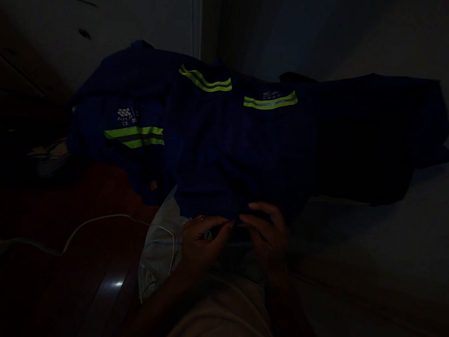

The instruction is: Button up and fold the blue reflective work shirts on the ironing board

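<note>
A dark blue work jacket (pixel 226 147) with yellow-green reflective strips across the chest lies spread in front of me. Its near edge hangs toward my lap. At that edge my left hand (pixel 202 237) pinches the cloth between thumb and fingers. Close on the right, my right hand (pixel 269 235) has its fingertips closed at the same edge, with one finger laid over the fabric. The small part between the two hands is too dark to make out. More blue workwear (pixel 134 118), bearing a white logo and another reflective strip, lies to the left.
A white cable (pixel 120 216) runs over the reddish floor (pixel 100 189) from the left and crosses light-coloured cloth (pixel 159 241) by my left arm. Pale walls or panels (pixel 136 8) stand behind the clothing. The room is very dim.
</note>
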Motion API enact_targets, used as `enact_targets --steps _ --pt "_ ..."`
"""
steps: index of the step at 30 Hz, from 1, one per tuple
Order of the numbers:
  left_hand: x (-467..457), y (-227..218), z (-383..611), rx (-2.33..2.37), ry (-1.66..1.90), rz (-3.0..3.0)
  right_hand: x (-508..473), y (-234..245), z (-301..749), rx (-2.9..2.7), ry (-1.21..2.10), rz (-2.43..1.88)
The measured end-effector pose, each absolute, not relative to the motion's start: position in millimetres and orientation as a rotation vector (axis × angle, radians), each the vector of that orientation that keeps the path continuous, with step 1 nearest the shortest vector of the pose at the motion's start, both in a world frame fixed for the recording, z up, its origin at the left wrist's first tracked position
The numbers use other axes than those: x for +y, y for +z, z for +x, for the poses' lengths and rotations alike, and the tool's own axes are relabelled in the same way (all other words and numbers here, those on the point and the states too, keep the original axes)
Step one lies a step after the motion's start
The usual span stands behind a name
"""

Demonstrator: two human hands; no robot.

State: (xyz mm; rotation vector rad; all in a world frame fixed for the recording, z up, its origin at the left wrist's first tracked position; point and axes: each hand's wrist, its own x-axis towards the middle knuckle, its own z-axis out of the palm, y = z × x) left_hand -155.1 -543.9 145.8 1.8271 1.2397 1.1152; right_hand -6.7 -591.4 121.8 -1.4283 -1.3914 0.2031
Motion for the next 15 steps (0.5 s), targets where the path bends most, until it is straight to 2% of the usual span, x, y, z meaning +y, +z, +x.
enact_targets --steps 15 --pt "-542.8 148.3 -154.7 1.206 1.073 1.919 -585.0 115.2 -11.4 -1.449 0.188 -1.406"
